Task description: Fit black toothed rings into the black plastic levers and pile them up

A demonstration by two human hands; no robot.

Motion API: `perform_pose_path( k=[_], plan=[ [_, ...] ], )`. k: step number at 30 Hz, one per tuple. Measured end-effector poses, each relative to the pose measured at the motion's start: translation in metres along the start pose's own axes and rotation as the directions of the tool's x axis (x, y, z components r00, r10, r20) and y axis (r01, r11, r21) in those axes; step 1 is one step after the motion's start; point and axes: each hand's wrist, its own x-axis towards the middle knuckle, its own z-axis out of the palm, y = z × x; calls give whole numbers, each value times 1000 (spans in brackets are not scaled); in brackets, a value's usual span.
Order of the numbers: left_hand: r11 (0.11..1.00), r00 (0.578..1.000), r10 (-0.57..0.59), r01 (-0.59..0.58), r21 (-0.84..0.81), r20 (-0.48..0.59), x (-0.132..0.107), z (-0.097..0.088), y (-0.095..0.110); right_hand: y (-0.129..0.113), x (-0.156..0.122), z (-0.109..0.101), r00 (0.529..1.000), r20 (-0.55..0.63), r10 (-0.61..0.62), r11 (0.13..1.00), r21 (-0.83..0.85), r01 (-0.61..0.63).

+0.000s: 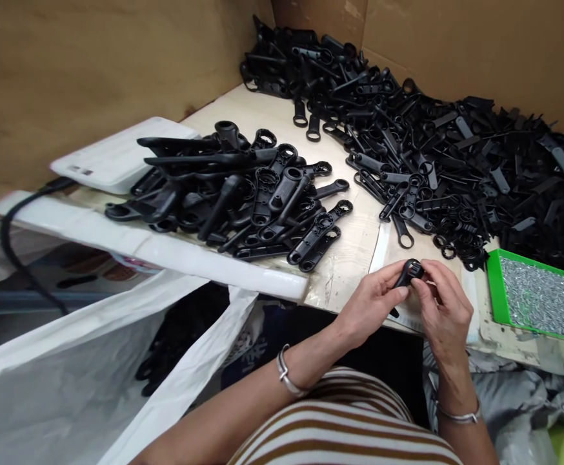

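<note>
Near the table's front edge, a black plastic handle part (pixel 410 271) with a round end is held between both hands. My left hand (pixel 372 300) is closed around its shank, thumb on top. At the round end, my right hand (pixel 443 303) pinches with thumb and fingertips; whether a smaller piece sits under those fingers cannot be made out. Beyond my hands lies a loose black ring-ended part (pixel 402 232), in front of a large heap of black plastic parts (pixel 437 148). Another pile of similar handles (pixel 243 187) rests to the left.
A green tray (pixel 499 290) full of small silvery screws (pixel 543 297) stands at the right. A white box-shaped device (pixel 112 155) with a black cable (pixel 15 252) sits at left. Cardboard walls (pixel 117 58) enclose the table. A white sack (pixel 93 387) hangs open below.
</note>
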Motion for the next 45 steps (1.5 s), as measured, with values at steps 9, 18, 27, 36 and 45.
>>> perform_pose_path(
  k=[9,18,27,36,45],
  plan=[
    [914,993,120,-113,390,7,-4,-8,-10,-2,-1,1,1000,25,7,1000,-27,-6],
    [658,993,102,-107,745,52,-10,-4,12,-3,-5,-26,949,193,250,910,287,-298],
    [628,984,181,-119,769,4,-17,-11,12,-7,1,-5,811,484,329,785,338,-520],
    [-469,494,733,-130,874,467,-40,-57,86,6,52,15,934,347,83,970,-242,4],
    [-366,554,829,431,824,78,4,-119,170,31,56,-7,872,469,141,989,-99,-107]
  ],
)
